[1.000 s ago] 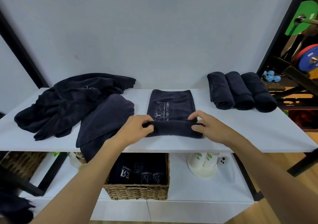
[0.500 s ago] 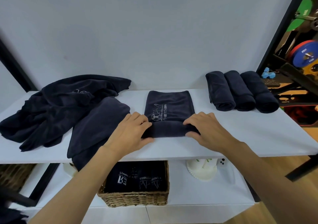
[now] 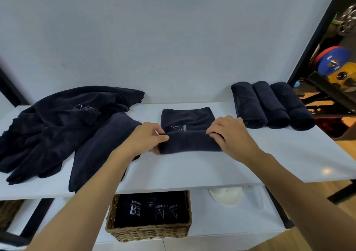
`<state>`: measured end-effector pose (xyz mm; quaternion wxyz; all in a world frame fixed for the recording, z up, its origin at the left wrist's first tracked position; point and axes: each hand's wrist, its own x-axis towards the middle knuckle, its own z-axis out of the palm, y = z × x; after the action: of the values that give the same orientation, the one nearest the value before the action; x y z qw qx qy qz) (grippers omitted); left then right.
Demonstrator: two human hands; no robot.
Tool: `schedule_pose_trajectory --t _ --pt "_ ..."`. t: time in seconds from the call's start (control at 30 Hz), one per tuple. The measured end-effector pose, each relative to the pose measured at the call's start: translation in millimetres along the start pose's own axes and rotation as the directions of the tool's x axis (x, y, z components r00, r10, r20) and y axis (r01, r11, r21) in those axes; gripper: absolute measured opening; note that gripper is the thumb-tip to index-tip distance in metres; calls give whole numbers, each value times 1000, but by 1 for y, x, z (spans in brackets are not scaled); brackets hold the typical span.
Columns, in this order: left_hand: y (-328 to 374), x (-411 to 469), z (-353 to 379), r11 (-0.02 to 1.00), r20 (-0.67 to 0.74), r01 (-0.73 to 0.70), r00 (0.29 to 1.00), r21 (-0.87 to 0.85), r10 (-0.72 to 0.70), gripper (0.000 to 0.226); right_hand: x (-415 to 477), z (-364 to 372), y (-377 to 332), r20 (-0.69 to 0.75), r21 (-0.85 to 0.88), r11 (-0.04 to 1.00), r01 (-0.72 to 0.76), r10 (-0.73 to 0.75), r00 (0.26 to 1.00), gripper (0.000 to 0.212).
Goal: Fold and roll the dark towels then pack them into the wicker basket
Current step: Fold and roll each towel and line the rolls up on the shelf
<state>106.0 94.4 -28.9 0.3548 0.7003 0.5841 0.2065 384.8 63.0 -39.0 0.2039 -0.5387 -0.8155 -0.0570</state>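
A dark navy towel (image 3: pixel 187 133) lies folded on the white shelf top (image 3: pixel 192 173), its near half rolled into a thick tube. My left hand (image 3: pixel 146 138) pinches the roll's left end and my right hand (image 3: pixel 230 135) grips its right end. The flat unrolled part with pale lettering stretches away toward the wall. Three rolled dark towels (image 3: pixel 271 105) lie side by side at the back right. A heap of loose dark towels (image 3: pixel 63 127) covers the left side. Below, the wicker basket (image 3: pixel 150 231) holds several dark towels with white logos.
A white paper plate (image 3: pixel 225 195) sits on the lower shelf right of the basket. Black frame posts (image 3: pixel 316 32) stand at the right, with coloured weight plates (image 3: pixel 334 61) behind them. A second wicker basket's edge (image 3: pixel 9 212) shows at lower left.
The roll has grown thicker and moved away from me, covering more of the towel's lettering. Both hands followed it forward, and the camera has dropped closer to the shelf.
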Motion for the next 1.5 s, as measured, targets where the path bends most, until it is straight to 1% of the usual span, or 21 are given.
schedule_pose_trajectory --t 0.07,0.1,0.2,0.23,0.27,0.37,0.47,0.53,0.63,0.7,0.77,0.83,0.9,0.97,1.0,1.1,1.17,1.23,1.3,1.4,1.5 --pt "-2 3 2 988 -89 -83 991 128 95 8 -7 0 2 59 -42 997 60 -57 997 24" --pt "-3 2 4 961 -147 -174 967 217 208 8 -10 0 4 114 -42 997 57 -52 992 34" --pt "-3 -2 16 729 -167 -469 774 499 611 11 0 -4 8 204 26 1000 1 -7 979 37" --pt "-5 -3 18 669 -145 -501 731 549 667 10 7 -6 8 227 83 996 -24 5 974 33" --pt "-5 -3 20 639 -129 -494 724 589 678 19 13 -8 10 262 152 986 -69 27 965 30" --pt "-8 3 23 616 -71 -403 797 676 599 48 33 -12 20 413 340 905 -255 100 905 18" --pt "4 9 18 789 -111 -299 902 536 417 41 51 -7 31 494 423 833 -356 116 861 13" --pt "14 16 10 876 -82 -236 952 420 296 32 57 -5 34 451 447 832 -330 109 886 13" --pt "19 34 -3 928 4 -156 986 338 164 19 55 -7 35 278 349 934 -76 -26 960 19" --pt "19 47 -9 965 43 -83 996 250 75 14 56 -11 33 268 257 965 49 -120 956 29" --pt "20 60 -11 988 66 10 998 152 -20 16 63 -7 35 313 254 967 -2 -80 946 31" --pt "24 71 -13 994 53 89 994 60 -92 16 78 -1 41 383 315 938 -142 11 924 27" --pt "26 78 -13 997 -34 62 998 48 -61 13 93 7 50 454 354 900 -256 74 888 18" --pt "25 79 -10 977 -164 -64 982 202 98 13 104 11 56 510 397 851 -343 106 854 17" --pt "24 76 -8 950 -174 -124 968 287 179 17 108 13 59 530 411 833 -371 113 840 20" --pt "20 75 -5 853 -10 -195 973 485 229 49 119 17 62 546 387 837 -386 129 828 21" --pt "19 83 -8 847 48 -188 981 498 189 51 124 17 58 477 319 896 -308 128 869 15" --pt "22 95 -14 878 79 -159 987 452 138 47 122 15 50 302 175 977 -123 66 951 7" --pt "29 108 -21 887 138 -116 989 446 59 44 114 12 40 192 89 995 55 -72 979 20" --pt "32 127 -28 891 262 -68 963 449 -59 37 107 11 31 294 -70 987 142 -116 949 53" --pt "31 140 -30 909 285 -57 956 413 -70 36 121 12 32 349 -97 989 113 -72 935 48"
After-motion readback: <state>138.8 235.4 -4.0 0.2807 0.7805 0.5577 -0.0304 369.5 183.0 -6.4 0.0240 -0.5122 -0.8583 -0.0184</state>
